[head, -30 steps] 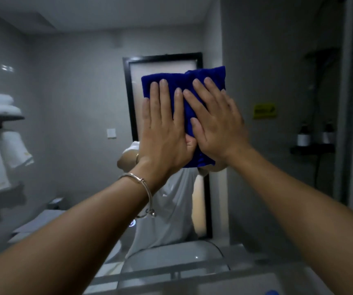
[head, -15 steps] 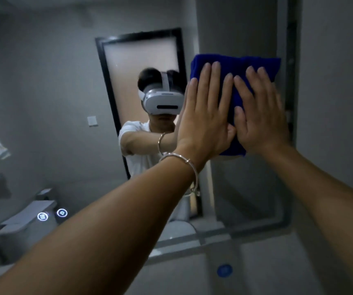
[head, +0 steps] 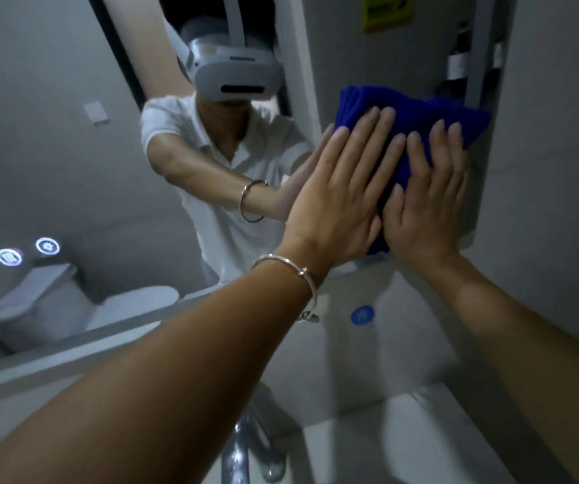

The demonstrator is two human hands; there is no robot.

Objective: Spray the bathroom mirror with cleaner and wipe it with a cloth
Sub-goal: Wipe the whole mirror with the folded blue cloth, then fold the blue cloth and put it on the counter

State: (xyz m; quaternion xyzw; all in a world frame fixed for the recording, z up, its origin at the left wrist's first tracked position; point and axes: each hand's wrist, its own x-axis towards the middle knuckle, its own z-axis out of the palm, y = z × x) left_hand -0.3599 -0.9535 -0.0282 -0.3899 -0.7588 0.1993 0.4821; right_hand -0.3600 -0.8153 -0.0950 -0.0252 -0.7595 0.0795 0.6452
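Both hands flat on the blue cloth (head: 413, 110), pressing it against the mirror (head: 44, 162) near its right edge. Left hand (head: 337, 200) and right hand (head: 424, 204) side by side — fingers straight, close together, curled round nothing. Cloth lies under the fingers; its top edge shows above the fingertips, 1 corner below the palms. Bracelet (head: 291, 270) on left wrist

Toilet (head: 44, 309), white, lower left, seen in reflection. Two lit round icons (head: 9, 257) side by side just above its tank. Wall switch (head: 96, 112) on grey wall, upper left, near dark door frame (head: 117, 54). Yellow sticker (head: 387, 10) at top, text unreadable. Dark bottle (head: 455, 64) with pale label below and right of it, blurred. Blue round sticker (head: 362, 315) on pale wall, centre. Chrome faucet (head: 235, 455) at bottom edge; white basin (head: 420, 441) to its right. Lighting dim.
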